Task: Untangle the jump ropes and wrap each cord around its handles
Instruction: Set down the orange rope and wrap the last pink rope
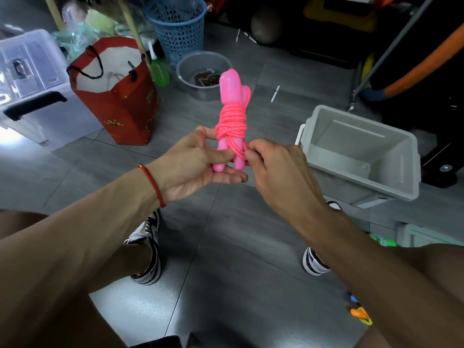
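Note:
A pink jump rope [231, 116] is held upright in front of me, its two pink handles side by side and its pink cord wound in several turns around their middle. My left hand [198, 164] grips the lower ends of the handles, thumb across the front. My right hand [273, 167] pinches a strand of the cord at the right side of the handles. Another jump rope with orange and blue handles [357, 310] lies on the floor under my right forearm, mostly hidden.
An open grey plastic bin [361, 154] stands on the floor to the right. A red paper bag [120, 96], a grey basin [203, 74], a blue mesh basket [178, 28] and a clear storage box [27, 71] stand further back. My shoes rest on the tiles below.

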